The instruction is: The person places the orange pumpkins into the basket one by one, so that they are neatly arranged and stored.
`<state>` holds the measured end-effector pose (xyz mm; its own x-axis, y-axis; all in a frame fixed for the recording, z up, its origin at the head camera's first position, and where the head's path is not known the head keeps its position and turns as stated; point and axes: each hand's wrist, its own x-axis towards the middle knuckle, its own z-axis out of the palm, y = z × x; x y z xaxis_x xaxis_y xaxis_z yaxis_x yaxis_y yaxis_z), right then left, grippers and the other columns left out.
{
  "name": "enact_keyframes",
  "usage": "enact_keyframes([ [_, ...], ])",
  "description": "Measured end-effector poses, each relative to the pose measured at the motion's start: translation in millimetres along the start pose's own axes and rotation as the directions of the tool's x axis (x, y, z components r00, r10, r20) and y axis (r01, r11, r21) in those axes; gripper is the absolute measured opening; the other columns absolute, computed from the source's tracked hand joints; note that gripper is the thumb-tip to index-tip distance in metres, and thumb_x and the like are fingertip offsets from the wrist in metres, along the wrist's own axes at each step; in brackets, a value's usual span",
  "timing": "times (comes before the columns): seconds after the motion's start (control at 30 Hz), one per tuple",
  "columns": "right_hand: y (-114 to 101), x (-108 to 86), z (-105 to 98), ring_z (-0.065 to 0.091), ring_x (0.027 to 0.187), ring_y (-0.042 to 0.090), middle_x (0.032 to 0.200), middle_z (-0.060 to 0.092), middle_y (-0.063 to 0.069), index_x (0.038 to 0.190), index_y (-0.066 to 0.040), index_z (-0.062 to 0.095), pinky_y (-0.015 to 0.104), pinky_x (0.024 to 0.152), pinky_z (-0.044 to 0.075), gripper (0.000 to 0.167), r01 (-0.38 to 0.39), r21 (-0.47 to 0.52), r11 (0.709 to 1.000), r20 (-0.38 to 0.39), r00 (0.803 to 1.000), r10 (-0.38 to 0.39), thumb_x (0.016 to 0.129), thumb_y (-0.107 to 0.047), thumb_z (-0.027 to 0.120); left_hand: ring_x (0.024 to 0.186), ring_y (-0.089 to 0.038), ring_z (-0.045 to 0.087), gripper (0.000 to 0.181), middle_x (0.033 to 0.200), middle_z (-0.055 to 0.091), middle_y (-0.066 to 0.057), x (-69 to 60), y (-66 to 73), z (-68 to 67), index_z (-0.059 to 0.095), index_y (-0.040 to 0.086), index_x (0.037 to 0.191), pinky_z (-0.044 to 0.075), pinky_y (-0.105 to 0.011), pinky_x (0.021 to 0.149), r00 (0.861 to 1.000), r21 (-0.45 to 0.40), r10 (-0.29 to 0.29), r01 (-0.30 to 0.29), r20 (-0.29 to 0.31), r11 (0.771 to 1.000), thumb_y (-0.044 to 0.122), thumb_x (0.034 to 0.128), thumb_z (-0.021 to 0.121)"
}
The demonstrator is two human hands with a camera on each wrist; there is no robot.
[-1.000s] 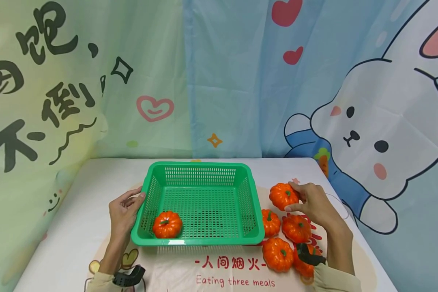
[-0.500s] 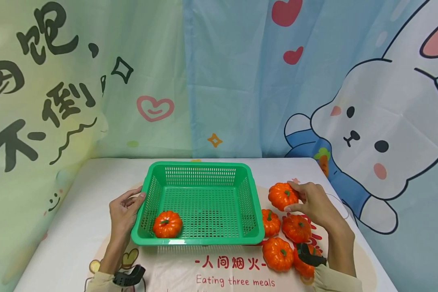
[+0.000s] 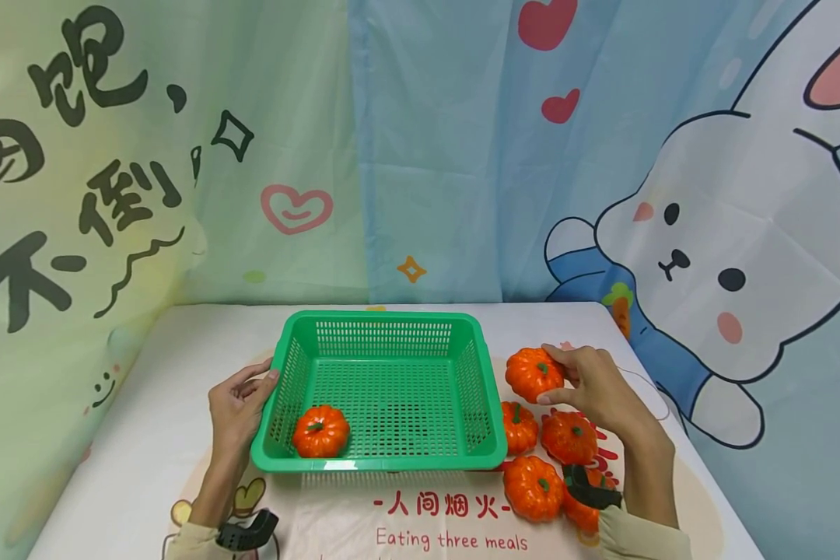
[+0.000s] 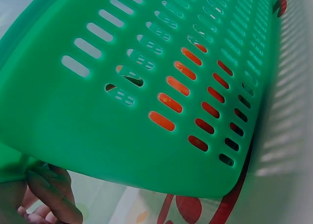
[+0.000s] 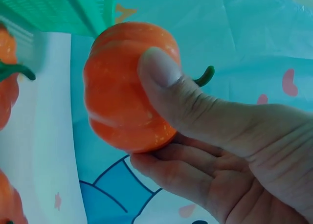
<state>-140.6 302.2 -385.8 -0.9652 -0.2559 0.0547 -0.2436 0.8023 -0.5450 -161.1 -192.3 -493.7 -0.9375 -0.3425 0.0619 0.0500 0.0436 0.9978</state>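
Note:
Between thumb and fingers, my right hand [image 3: 597, 389] holds a small orange pumpkin [image 3: 534, 375] with a green stem, just right of the basket. The right wrist view shows the thumb pressed on the side of this pumpkin [image 5: 129, 87] and the fingers beneath it. My left hand [image 3: 239, 400] grips the left rim of the green plastic basket [image 3: 392, 464]. In the left wrist view its fingers [image 4: 51, 190] curl under the rim. One pumpkin [image 3: 321, 431] sits in the basket's front left corner, and its orange shows through the slots.
Several more pumpkins lie on the table right of the basket, among them one against its wall [image 3: 520, 428], one below the right hand [image 3: 569, 438] and one nearer the front [image 3: 533, 488]. Another [image 3: 583, 509] is partly hidden by the right wrist strap. A printed curtain [image 3: 434, 155] hangs behind.
My right hand has moved slightly left with the pumpkin, closer to the basket. The left hand and the basket stay where they were.

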Motion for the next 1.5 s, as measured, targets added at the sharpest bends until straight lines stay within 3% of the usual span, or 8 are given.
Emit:
enact_keyframes([
  [0.4, -12, 0.3, 1, 0.065, 0.135, 0.052, 0.13, 0.078, 0.023, 0.154, 0.008, 0.054, 0.071, 0.115, 0.049, 0.079, 0.004, 0.013, 1.0, 0.019, 1.0, -0.004, 0.087, -0.011, 0.091, 0.068, 0.0, 0.075, 0.032, 0.076, 0.077, 0.018, -0.9, 0.7, 0.0, 0.075, -0.008, 0.131, 0.062, -0.015, 0.063, 1.0, 0.003, -0.006, 0.006, -0.002, 1.0, 0.009, 0.1028, 0.076],
  [0.53, -17, 1.1, 1, 0.069, 0.131, 0.048, 0.13, 0.078, 0.022, 0.155, 0.007, 0.053, 0.071, 0.114, 0.05, 0.079, -0.005, 0.016, 1.0, 0.024, 1.0, 0.004, 0.088, -0.012, 0.091, 0.068, 0.0, 0.075, 0.032, 0.076, 0.077, 0.018, -0.6, 0.6, -0.4, 0.075, -0.008, 0.13, 0.062, -0.015, 0.063, 1.0, 0.001, -0.01, 0.01, -0.007, 1.0, 0.008, 0.1026, 0.076],
  [0.7, -22, 2.9, 1, 0.07, 0.11, 0.032, 0.127, 0.08, 0.018, 0.155, 0.006, 0.053, 0.048, 0.098, 0.061, 0.08, 0.01, -0.005, 1.0, 0.024, 1.0, -0.01, 0.089, -0.016, 0.091, 0.068, 0.0, 0.074, 0.032, 0.075, 0.077, 0.018, -0.3, 0.1, -0.3, 0.075, -0.008, 0.131, 0.062, -0.015, 0.064, 1.0, -0.002, 0.002, -0.002, -0.002, 1.0, 0.008, 0.103, 0.076],
  [0.77, -24, 3.4, 1, 0.064, 0.105, 0.025, 0.126, 0.081, 0.017, 0.155, 0.006, 0.055, 0.035, 0.085, 0.056, 0.079, 0.016, -0.015, 1.0, 0.022, 1.0, -0.016, 0.089, -0.018, 0.091, 0.068, 0.0, 0.075, 0.033, 0.075, 0.077, 0.017, -0.1, -0.1, 0.0, 0.074, -0.008, 0.131, 0.062, -0.015, 0.064, 1.0, -0.006, 0.009, -0.009, 0.007, 1.0, 0.009, 0.1034, 0.076],
  [0.83, -27, 4.1, 1, 0.061, 0.101, 0.024, 0.126, 0.081, 0.017, 0.154, 0.006, 0.055, 0.033, 0.081, 0.052, 0.079, 0.021, -0.013, 1.0, 0.022, 1.0, -0.021, 0.089, -0.018, 0.092, 0.067, -0.001, 0.075, 0.033, 0.075, 0.077, 0.016, -0.1, -0.2, 0.0, 0.074, -0.008, 0.131, 0.062, -0.015, 0.064, 1.0, -0.016, 0.012, -0.012, 0.013, 1.0, 0.009, 0.1034, 0.075],
  [0.97, -31, 6.2, 3, 0.071, 0.11, 0.03, 0.133, 0.078, 0.02, 0.155, 0.007, 0.055, 0.047, 0.094, 0.063, 0.078, 0.038, 0.016, 0.999, 0.03, 0.999, -0.039, 0.089, -0.016, 0.091, 0.067, -0.002, 0.076, 0.033, 0.075, 0.077, 0.016, -0.5, -0.4, -0.4, 0.074, -0.009, 0.132, 0.062, -0.015, 0.064, 1.0, -0.022, 0.01, -0.01, 0.014, 1.0, 0.009, 0.1034, 0.075],
  [1.07, -35, 8.3, 5, 0.074, 0.12, 0.036, 0.138, 0.074, 0.023, 0.155, 0.009, 0.053, 0.06, 0.104, 0.062, 0.079, 0.05, 0.038, 0.998, 0.038, 0.998, -0.051, 0.09, -0.014, 0.09, 0.068, -0.001, 0.075, 0.033, 0.076, 0.077, 0.016, -1.0, -0.3, -0.6, 0.074, -0.009, 0.131, 0.063, -0.015, 0.065, 1.0, -0.013, 0.008, -0.008, 0.008, 1.0, 0.008, 0.1033, 0.075],
  [1.5, -51, 17.0, 7, 0.072, 0.116, 0.029, 0.132, 0.079, 0.015, 0.159, 0.006, 0.05, 0.061, 0.105, 0.061, 0.079, 0.068, 0.062, 0.996, 0.055, 0.996, -0.072, 0.093, -0.016, 0.088, 0.065, -0.003, 0.073, 0.031, 0.074, 0.076, 0.013, -1.6, 0.5, -1.5, 0.076, -0.005, 0.131, 0.063, -0.017, 0.062, 1.0, 0.01, -0.003, 0.003, 0.01, 1.0, 0.011, 0.1038, 0.076],
])
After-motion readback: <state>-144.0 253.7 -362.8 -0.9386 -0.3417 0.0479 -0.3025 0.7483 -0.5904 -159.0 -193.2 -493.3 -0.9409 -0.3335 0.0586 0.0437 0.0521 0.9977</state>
